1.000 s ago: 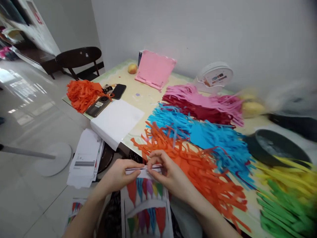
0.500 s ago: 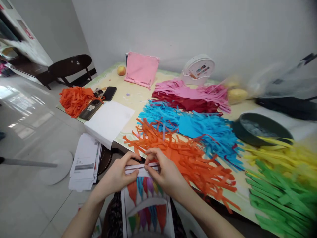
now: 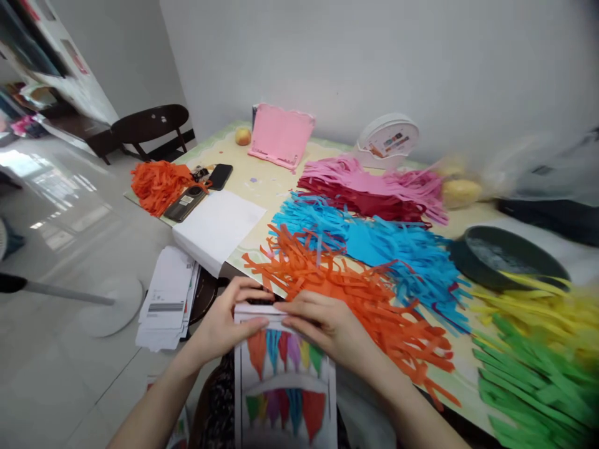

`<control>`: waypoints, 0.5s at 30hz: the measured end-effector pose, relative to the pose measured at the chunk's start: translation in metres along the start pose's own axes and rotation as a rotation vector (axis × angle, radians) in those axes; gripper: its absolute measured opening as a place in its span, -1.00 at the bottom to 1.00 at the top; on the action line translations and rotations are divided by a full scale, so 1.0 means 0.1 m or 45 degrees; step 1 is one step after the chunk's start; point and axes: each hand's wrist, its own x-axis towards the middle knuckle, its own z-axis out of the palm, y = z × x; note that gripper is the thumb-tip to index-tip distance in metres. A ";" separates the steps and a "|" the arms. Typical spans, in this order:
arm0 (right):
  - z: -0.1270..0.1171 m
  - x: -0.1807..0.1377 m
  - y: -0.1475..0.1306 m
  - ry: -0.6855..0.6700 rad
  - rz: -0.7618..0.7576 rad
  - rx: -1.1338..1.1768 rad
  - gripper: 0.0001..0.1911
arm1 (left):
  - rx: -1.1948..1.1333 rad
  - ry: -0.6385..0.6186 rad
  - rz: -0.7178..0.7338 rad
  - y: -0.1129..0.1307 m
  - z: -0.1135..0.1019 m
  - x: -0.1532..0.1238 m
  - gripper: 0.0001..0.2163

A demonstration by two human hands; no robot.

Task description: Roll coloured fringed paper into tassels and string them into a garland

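A white printed card sleeve [image 3: 286, 381], with pictures of colourful tassel garlands, lies over my lap with its top end at the table edge. My left hand [image 3: 233, 321] grips its top left corner, thumb on the front and fingers behind. My right hand [image 3: 322, 321] pinches the top edge at the right, fingers nearly straight along the folded strip. Just beyond both hands, a fringed orange paper bundle [image 3: 346, 287] spreads on the table. Fringed blue paper [image 3: 369, 240] lies behind it. The fingertips behind the sleeve are partly hidden.
Pink fringe [image 3: 374, 181], dark red fringe [image 3: 355, 198], green fringe [image 3: 533, 380] and yellow fringe [image 3: 547, 312] cover the table's back and right. A dark green bowl [image 3: 461, 259] stands right. Printed sleeves [image 3: 163, 305] are stacked at left, below a white sheet [image 3: 219, 224] and phone [image 3: 185, 204].
My right hand has shifted right along the sleeve's top edge and its fingers have flattened. My left hand keeps its hold on the left corner. The whole view has swung slightly left.
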 end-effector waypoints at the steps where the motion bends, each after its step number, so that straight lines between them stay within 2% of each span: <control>1: 0.02 0.04 -0.03 0.084 -0.002 -0.004 -0.76 | -0.093 0.005 -0.031 -0.07 -0.02 -0.06 -0.49; 3: 0.14 0.17 -0.10 0.194 -0.031 -0.038 -0.77 | -0.191 -0.042 -0.155 -0.24 -0.13 -0.22 -0.46; 5: 0.37 0.29 -0.19 0.166 -0.119 -0.056 -0.76 | -0.157 0.000 -0.321 -0.41 -0.38 -0.47 -0.54; 8: 0.76 0.31 -0.33 0.033 -0.255 -0.018 -0.62 | -0.076 0.392 -0.519 -0.61 -1.02 -1.09 -0.59; 11: 0.96 0.10 -0.32 -0.036 -0.254 0.017 -0.56 | -0.063 0.842 -0.693 -0.76 -1.61 -1.99 -0.64; 13: 0.94 -0.07 -0.18 -0.024 -0.187 0.002 -0.58 | -0.055 1.053 -0.859 -0.83 -1.75 -2.56 -0.75; 15: 0.84 -0.21 0.01 0.011 -0.106 -0.037 -0.59 | -0.027 1.197 -1.026 -0.87 -1.65 -2.98 -0.83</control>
